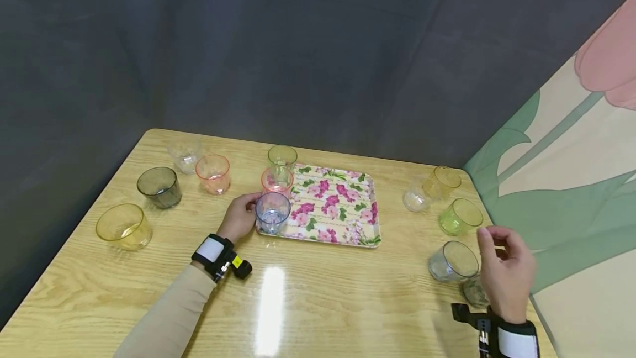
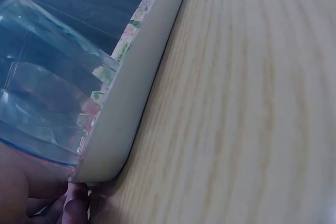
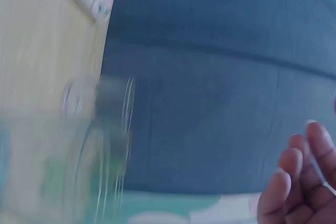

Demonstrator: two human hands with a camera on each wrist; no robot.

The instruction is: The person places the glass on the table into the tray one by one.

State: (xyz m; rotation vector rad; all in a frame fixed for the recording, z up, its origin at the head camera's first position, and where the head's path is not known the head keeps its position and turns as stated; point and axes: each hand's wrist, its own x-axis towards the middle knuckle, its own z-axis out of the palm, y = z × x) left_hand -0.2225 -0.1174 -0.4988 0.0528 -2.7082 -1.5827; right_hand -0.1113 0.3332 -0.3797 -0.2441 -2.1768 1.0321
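Note:
My left hand (image 1: pixel 240 219) is at the left edge of a flowered tray (image 1: pixel 330 209), beside a blue glass (image 1: pixel 273 215). In the left wrist view, its thumb (image 2: pixel 50 179) lies at the tray's rim while curled fingers (image 2: pixel 76 211) sit below the lip; they appear to pinch it. The blue glass stands upright at the tray's near left corner, with a pink glass (image 1: pixel 277 180) and a green glass (image 1: pixel 282 154) behind it. My right hand (image 1: pixel 512 267), loosely bent and holding nothing, hovers over the right side near a bluish clear glass (image 1: pixel 449 261).
On the left stand a yellow glass (image 1: pixel 124 228), a grey glass (image 1: pixel 160 188), a pink glass (image 1: pixel 213 174) and a clear glass (image 1: pixel 185 154). Several more line the right, including a green glass (image 1: pixel 459 217) and a partly covered grey glass (image 1: pixel 474 291). Dark curtain (image 1: pixel 298 59) hangs behind.

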